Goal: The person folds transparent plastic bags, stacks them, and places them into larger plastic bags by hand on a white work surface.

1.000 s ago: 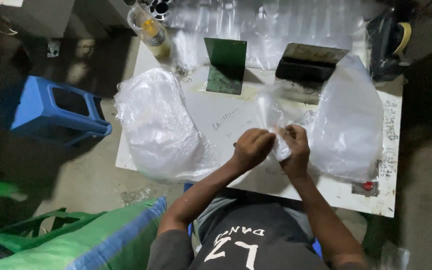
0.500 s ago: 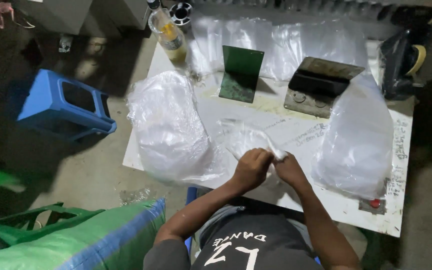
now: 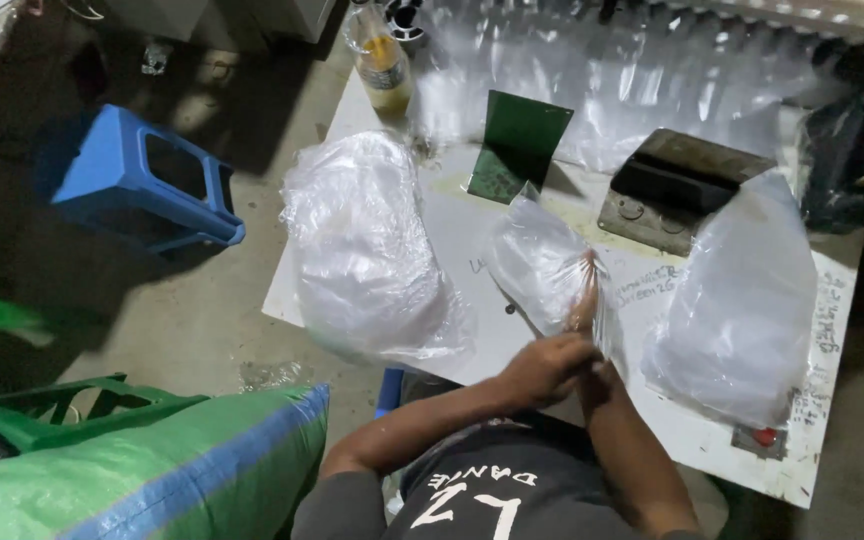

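I see two big heaps of clear bags (image 3: 372, 250), one small clear bag (image 3: 542, 265), one bottle (image 3: 384, 62), one blue stool (image 3: 142, 185), and one green stand (image 3: 517, 145).

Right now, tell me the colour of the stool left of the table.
Blue; the stool shows only in the head view.

Dim scene; table (image 3: 472, 230) lit from above, floor shadowed, hands perhaps motion-blurred.
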